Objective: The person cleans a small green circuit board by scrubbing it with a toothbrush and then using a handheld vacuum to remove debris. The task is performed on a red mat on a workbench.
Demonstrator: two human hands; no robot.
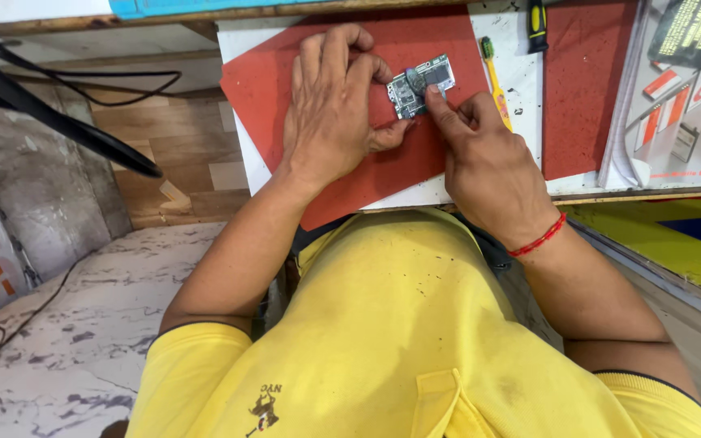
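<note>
Left hand [330,109] pinches the board [421,85] on the red mat [269,89]; right hand [488,162], at its 5 o'clock, presses a small tool [440,93] onto it.

Under both hands lay a matt red mat [367,174], faintly rough like rubber. Between the fingertips sat a circuit board [420,83] with dull metal shields. Right of the right hand [488,166], a yellow toothbrush [494,81] looked smooth, glossy plastic.
</note>
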